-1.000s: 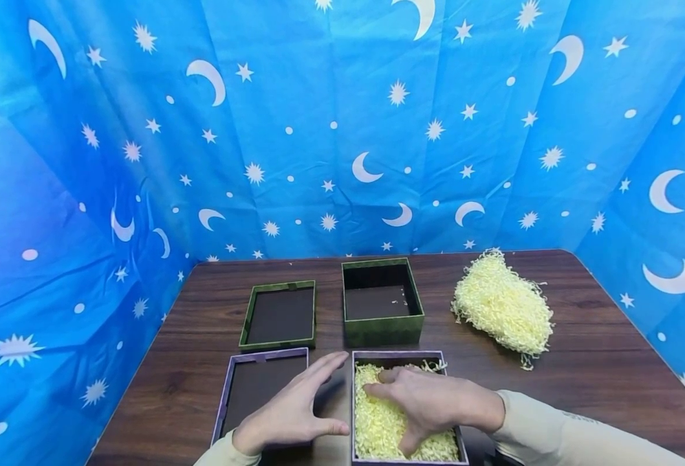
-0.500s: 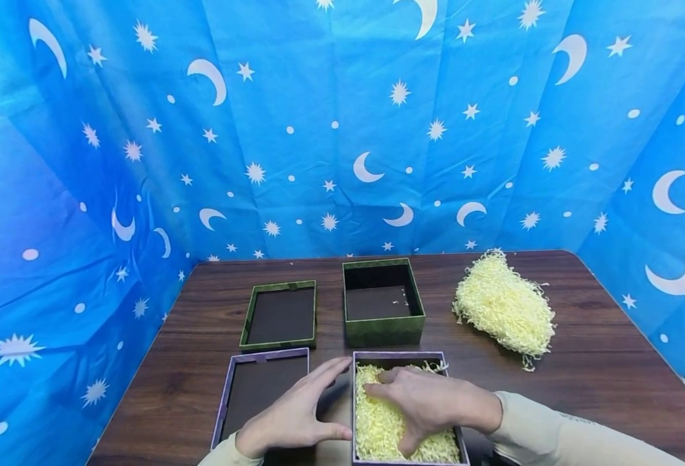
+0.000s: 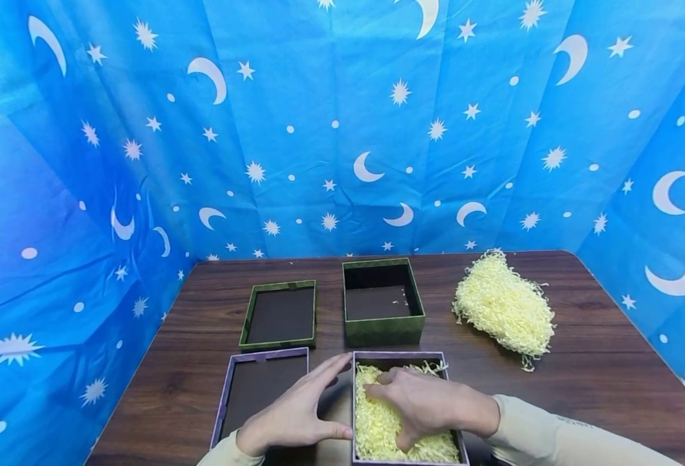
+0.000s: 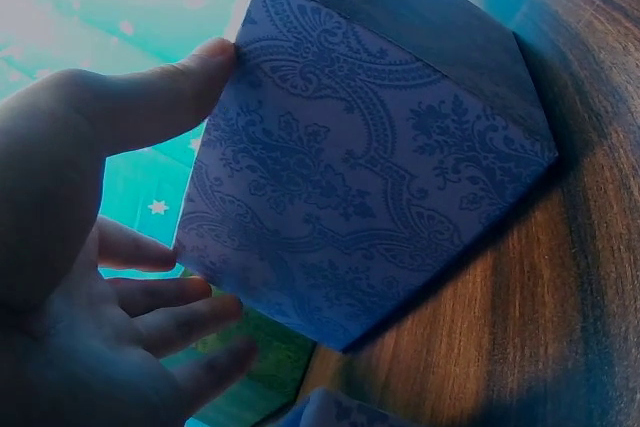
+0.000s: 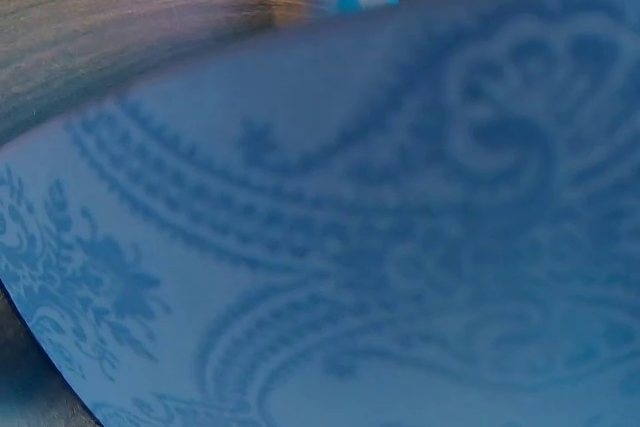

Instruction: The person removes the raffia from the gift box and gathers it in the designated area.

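A purple patterned box (image 3: 463, 445) holds pale yellow shredded paper (image 3: 372, 427). My right hand (image 3: 426, 400) rests down on that paper, thumb and fingers spread apart; the fingertips are partly sunk in it. The box's patterned side (image 5: 330, 217) fills the right wrist view, where the right hand does not show. My left hand (image 3: 298, 411) is at the box's left side, thumb and fingers stretched wide. In the left wrist view, the thumb and a fingertip touch the edge of the box (image 4: 320, 167), while the other fingers are loosely extended.
A purple lid (image 3: 263, 391) lies left of the box, partly under the left hand. Behind stand a green lid (image 3: 281, 314) and a green box (image 3: 383, 330) with a few paper shreds inside. Farther right on the wooden table (image 3: 598, 388) is a heap of shredded paper (image 3: 502, 304).
My left hand has shifted slightly right, its fingertips coming up against the box's left edge. The right hand stays on the shredded paper with barely any movement.
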`<act>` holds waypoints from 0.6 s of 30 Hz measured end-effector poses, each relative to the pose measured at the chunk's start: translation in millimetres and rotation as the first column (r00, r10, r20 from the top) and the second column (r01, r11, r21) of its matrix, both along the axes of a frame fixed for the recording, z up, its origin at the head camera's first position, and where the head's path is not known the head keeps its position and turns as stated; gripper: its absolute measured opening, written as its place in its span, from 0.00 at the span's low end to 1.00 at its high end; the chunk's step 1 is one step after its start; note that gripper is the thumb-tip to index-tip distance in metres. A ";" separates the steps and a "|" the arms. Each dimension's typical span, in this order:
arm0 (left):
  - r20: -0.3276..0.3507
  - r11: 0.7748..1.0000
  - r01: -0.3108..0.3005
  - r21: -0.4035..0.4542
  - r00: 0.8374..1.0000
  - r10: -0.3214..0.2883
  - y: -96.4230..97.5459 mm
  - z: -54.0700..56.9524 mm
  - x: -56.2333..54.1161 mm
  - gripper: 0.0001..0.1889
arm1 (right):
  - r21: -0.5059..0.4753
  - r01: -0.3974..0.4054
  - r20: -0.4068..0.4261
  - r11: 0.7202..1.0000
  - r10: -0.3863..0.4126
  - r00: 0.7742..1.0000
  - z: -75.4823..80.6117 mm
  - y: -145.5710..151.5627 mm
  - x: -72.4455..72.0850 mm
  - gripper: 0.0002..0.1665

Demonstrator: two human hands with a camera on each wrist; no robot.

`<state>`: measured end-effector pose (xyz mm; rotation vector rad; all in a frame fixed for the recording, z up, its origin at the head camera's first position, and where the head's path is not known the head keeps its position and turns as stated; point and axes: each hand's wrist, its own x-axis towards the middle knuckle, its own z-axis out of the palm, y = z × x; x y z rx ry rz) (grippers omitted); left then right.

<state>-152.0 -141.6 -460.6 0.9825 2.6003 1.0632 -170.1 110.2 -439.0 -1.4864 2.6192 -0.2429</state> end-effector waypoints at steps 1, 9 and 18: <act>0.000 1.000 -0.005 -0.004 1.000 0.005 0.3 0.2 0.0 0.55 | -0.003 0.004 0.003 1.000 -0.004 1.000 -0.4 -0.4 -0.1 0.34; 0.005 0.999 -0.033 -0.017 0.999 0.033 2.1 -0.3 -0.6 0.54 | -0.096 -0.043 -0.002 0.994 0.043 0.999 -3.4 -1.3 -2.8 0.23; -0.010 0.999 -0.048 -0.007 0.999 0.048 3.5 0.1 0.4 0.54 | -0.140 -0.054 0.045 0.989 0.061 0.997 -2.3 -1.3 -4.0 0.20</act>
